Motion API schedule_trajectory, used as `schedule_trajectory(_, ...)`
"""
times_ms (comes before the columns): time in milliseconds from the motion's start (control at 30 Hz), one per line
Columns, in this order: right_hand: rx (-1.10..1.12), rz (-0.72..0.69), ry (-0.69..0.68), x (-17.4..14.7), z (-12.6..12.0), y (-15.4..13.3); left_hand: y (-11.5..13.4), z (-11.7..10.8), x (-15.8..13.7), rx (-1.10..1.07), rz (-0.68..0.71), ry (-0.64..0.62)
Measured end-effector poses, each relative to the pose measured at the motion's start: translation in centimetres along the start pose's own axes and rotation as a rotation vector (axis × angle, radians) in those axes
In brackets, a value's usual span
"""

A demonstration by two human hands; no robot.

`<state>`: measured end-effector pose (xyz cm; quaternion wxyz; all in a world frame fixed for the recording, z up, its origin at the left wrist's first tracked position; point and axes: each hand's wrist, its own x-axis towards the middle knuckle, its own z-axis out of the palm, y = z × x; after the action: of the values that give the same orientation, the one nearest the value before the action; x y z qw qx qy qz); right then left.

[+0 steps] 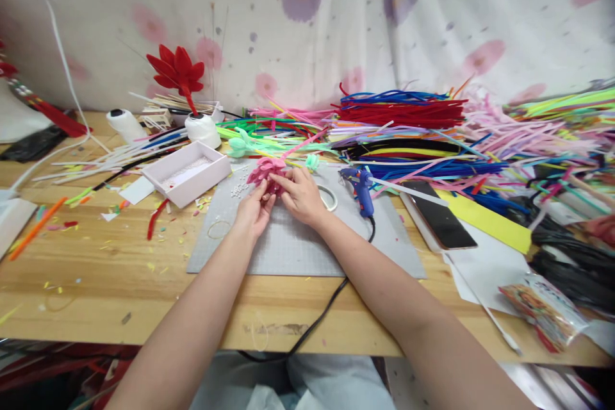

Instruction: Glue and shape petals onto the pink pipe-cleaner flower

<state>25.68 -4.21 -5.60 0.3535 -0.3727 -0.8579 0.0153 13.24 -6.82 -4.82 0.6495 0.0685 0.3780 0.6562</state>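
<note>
A pink pipe-cleaner flower (264,170) is held between both hands above the grey cutting mat (307,250). My left hand (254,208) pinches its lower left side, fingers closed. From the right, my right hand (300,195) closes its fingers on the petals and hides part of them. A pink stem slants up and away to the right behind the flower. Just left of it lie several small white beads (239,190). A roll of pale tape (328,197) lies close to my right hand, and a blue glue gun (360,189) rests further right.
An open white box (187,173) with beads stands left of the mat. A red flower (177,70) rises from a white thread spool (203,131). Bundled pipe cleaners (403,112) line the back. At right lie a phone (439,214) and a snack packet (542,311). A black cord (331,301) crosses the front edge.
</note>
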Motion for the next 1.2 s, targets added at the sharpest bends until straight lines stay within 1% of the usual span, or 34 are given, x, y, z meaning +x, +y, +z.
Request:
schedule_trajectory(133,-0.015,-0.004,0.004,0.02,0.08,-0.04,-0.07,0.1,-0.11,0.011,0.015,-0.001)
schedule_trajectory(500,-0.021,0.003,-0.019,0.04,0.04,-0.19,0.05,0.35,-0.29,0.004,-0.001,-0.013)
schedule_trajectory(867,-0.041,-0.025,-0.02,0.03,0.41,-0.07,-0.13,0.33,0.14,0.027,0.043,0.044)
schedule_trajectory(1200,-0.035,-0.019,-0.026,0.07,0.52,-0.14,-0.21,0.32,0.18,0.051,0.075,0.069)
